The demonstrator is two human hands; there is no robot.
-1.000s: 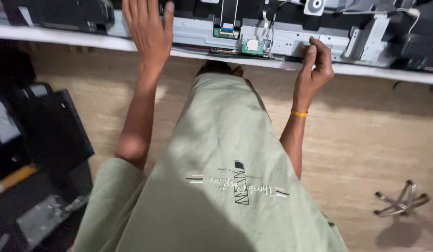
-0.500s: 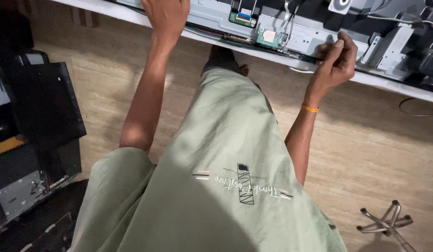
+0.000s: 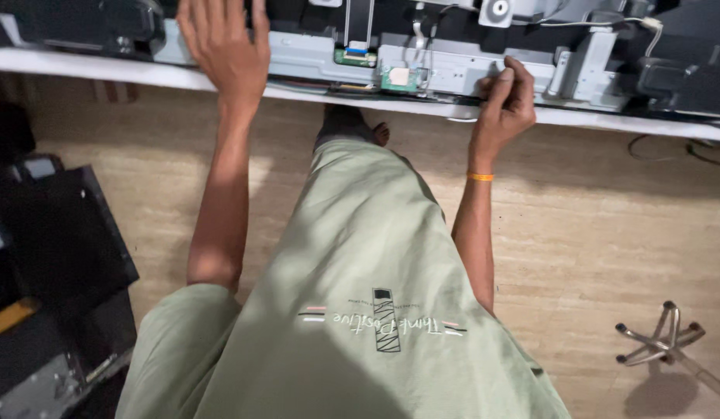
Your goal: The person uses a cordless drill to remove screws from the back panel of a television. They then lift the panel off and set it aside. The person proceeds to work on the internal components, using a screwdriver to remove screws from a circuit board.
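The left hand [image 3: 224, 43] lies flat and open at eleven o'clock, bracing the opened flat-panel chassis [image 3: 453, 70] on the white bench [image 3: 104, 70] — the right hand [image 3: 506, 105], at one o'clock, curls pinching its metal edge strip.

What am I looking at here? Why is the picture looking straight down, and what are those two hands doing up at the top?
The camera sits on a person's head, so you look down their green shirt to the wooden floor. At the top is a white table edge with the open back of a flat screen lying on it: grey metal, wires and small green circuit boards. The left hand lies flat and open on the metal. The right hand, with an orange band at the wrist, is curled at the near edge; I can't tell if it pinches anything. On the left stand black panels, and on the floor at the right lies a metal chair base.
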